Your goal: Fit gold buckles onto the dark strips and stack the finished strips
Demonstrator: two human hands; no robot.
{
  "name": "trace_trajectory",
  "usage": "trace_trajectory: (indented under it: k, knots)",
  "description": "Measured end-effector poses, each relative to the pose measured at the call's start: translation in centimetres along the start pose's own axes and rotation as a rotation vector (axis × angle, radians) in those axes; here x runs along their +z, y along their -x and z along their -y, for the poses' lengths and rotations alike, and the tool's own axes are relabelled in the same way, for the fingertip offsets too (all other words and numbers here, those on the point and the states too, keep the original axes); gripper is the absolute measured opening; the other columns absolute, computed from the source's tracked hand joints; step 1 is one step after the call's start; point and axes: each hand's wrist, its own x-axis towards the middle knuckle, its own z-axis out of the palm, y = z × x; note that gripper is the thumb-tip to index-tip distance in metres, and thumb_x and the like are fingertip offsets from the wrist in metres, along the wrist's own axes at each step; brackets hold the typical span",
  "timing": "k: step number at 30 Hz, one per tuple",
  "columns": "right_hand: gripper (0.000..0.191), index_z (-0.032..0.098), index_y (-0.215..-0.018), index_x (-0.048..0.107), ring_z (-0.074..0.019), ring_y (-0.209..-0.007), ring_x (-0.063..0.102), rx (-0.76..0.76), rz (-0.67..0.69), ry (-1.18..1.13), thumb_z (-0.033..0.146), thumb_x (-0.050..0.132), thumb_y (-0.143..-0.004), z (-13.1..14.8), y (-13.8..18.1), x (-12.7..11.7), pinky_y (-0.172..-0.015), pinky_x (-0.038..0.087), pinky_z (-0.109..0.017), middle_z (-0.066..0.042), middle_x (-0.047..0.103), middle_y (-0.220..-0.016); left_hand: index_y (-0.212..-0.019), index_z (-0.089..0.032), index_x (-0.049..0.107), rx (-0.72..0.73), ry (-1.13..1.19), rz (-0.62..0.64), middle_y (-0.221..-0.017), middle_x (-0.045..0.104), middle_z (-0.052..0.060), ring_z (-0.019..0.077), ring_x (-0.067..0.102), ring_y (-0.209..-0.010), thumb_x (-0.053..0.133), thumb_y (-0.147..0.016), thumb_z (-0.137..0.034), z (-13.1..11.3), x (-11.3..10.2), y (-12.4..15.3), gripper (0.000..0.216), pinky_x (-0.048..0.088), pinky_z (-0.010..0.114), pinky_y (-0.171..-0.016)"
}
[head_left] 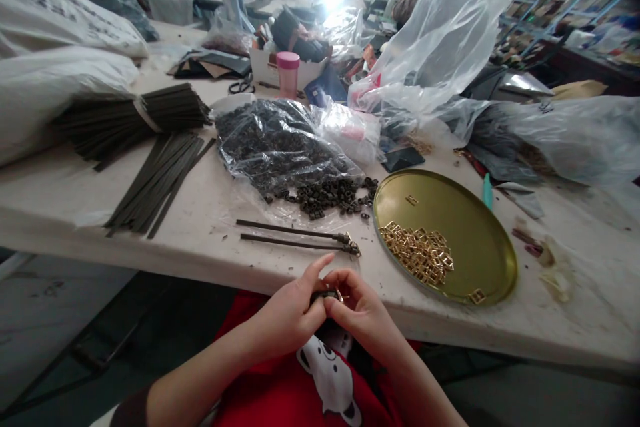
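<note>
Close to my body, at the table's front edge, my left hand (293,310) pinches a dark strap (325,294), its index finger raised. My right hand (364,312) meets it there, fingertips closed on a small gold buckle (341,295) at the strap's end. My fingers cover most of both pieces. Just beyond, two finished-looking dark straps (293,233) lie side by side with gold buckles at their right ends. To the right, a round gold-coloured tray (465,227) holds a heap of gold buckles (419,252). Small dark loops (327,199) are scattered behind the two straps.
A clear bag of dark pieces (280,140) lies mid-table. Left of it are loose dark strips (157,180) and a tied bundle (135,117). Behind stand a pink-lidded jar (288,75) and a white box (265,67). Plastic bags (565,133) crowd the right.
</note>
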Motion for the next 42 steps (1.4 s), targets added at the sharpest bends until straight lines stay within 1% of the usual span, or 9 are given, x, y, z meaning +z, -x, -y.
trace_trajectory:
  k: [5,7,11,15,17,22,25,31,42]
  knots:
    - [0.017,0.019,-0.083,0.042,-0.0094,-0.055,0.045,0.125,0.183,-0.189,0.033,0.050,-0.079,0.9,0.1,-0.5,-0.052,0.036,-0.022,0.004,0.048,-0.062,-0.135,-0.015,0.019,-0.033,0.298,0.110,-0.087,0.058,0.003,0.0141,0.054,-0.080,0.038,-0.077,-0.013,-0.5,-0.1,-0.4,0.061,0.043,0.029,-0.077]
    - [0.020,0.020,-0.083,0.038,-0.0081,-0.051,0.041,0.158,0.199,-0.201,0.034,0.051,-0.079,0.8,0.2,-0.6,-0.048,0.033,-0.020,0.006,0.045,-0.059,-0.135,-0.015,0.019,-0.045,0.340,0.134,-0.087,0.058,0.002,0.0137,0.053,-0.080,0.039,-0.075,-0.013,-0.6,-0.3,-0.6,0.063,0.043,0.029,-0.077]
    - [0.013,0.020,-0.084,0.042,-0.0084,-0.054,0.040,0.090,0.142,0.090,0.026,0.051,-0.078,0.0,0.2,-0.8,-0.049,0.032,-0.021,0.005,0.045,-0.066,-0.136,-0.016,0.021,-0.033,0.221,0.122,-0.111,0.055,0.007,0.0175,0.051,-0.097,0.041,-0.074,-0.012,-0.7,-0.8,-0.6,0.065,0.038,0.034,-0.090]
    - [0.006,0.019,-0.085,0.044,-0.0104,-0.056,0.043,-0.053,0.102,0.387,0.021,0.046,-0.079,-0.3,0.4,-0.8,-0.052,0.034,-0.023,0.003,0.048,-0.064,-0.137,-0.017,0.020,-0.018,0.150,0.131,-0.119,0.052,0.009,0.0189,0.047,-0.107,0.039,-0.077,-0.013,-0.8,-1.1,-0.4,0.063,0.034,0.035,-0.094]
    - [0.005,0.019,-0.086,0.043,-0.0104,-0.054,0.043,-0.084,0.088,0.373,0.022,0.042,-0.081,-0.4,0.6,-0.5,-0.051,0.034,-0.024,0.004,0.047,-0.062,-0.137,-0.017,0.020,-0.014,0.173,0.150,-0.115,0.054,0.008,0.0178,0.050,-0.100,0.040,-0.079,-0.014,-0.7,-0.9,-0.4,0.062,0.039,0.032,-0.088]
    - [0.009,0.020,-0.085,0.041,-0.0091,-0.050,0.040,-0.035,0.022,0.161,0.028,0.038,-0.084,-1.1,0.8,0.1,-0.047,0.033,-0.021,0.005,0.042,-0.058,-0.136,-0.017,0.017,-0.044,0.303,0.187,-0.085,0.059,0.002,0.0124,0.053,-0.069,0.043,-0.079,-0.018,-0.2,-1.1,-0.3,0.062,0.043,0.025,-0.064]
    - [0.011,0.019,-0.083,0.041,-0.0082,-0.048,0.038,0.021,-0.066,0.070,0.030,0.040,-0.082,-1.7,0.7,0.0,-0.045,0.031,-0.021,0.006,0.041,-0.054,-0.135,-0.016,0.017,-0.113,0.379,0.218,-0.083,0.059,0.002,0.0127,0.054,-0.070,0.046,-0.081,-0.023,-0.1,-2.0,-0.1,0.062,0.042,0.024,-0.062]
    - [0.014,0.019,-0.080,0.041,-0.0068,-0.040,0.033,0.139,-0.138,-0.151,0.032,0.045,-0.078,-2.3,0.6,0.2,-0.042,0.028,-0.020,0.011,0.033,-0.044,-0.127,-0.011,0.032,-0.256,0.451,0.252,-0.079,0.061,0.004,0.0155,0.058,-0.071,0.049,-0.080,-0.029,1.0,-2.7,0.4,0.053,0.041,0.026,-0.062]
    - [0.006,0.019,-0.079,0.042,-0.0075,-0.041,0.033,0.131,-0.105,0.060,0.025,0.041,-0.077,-3.3,1.0,0.8,-0.040,0.027,-0.019,0.009,0.038,-0.048,-0.125,-0.015,0.038,-0.144,0.280,0.147,-0.072,0.059,-0.001,0.0125,0.057,-0.065,0.048,-0.079,-0.019,1.0,-1.8,0.9,0.047,0.042,0.023,-0.060]
